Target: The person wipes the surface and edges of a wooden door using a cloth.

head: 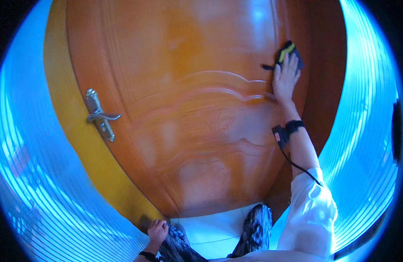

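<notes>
Against the upper right part of a brown wooden door (201,121), my right hand (286,77) lies with its fingers spread over a dark cloth or pad (289,52) with a yellow-green stripe. A thin dark strip juts from the pad to the left. Low in the view, my left hand (158,230) is curled near my left knee, beside the door frame's lower left part; nothing shows in it. Its palm side is hidden.
A metal lever handle on a long backplate (100,114) sticks out at the door's left. The yellowish frame (70,121) borders it. Ribbed, bluish wall surfaces (361,108) flank both sides. Pale floor tiles (209,232) lie below, between my legs. A black cable runs along my right arm.
</notes>
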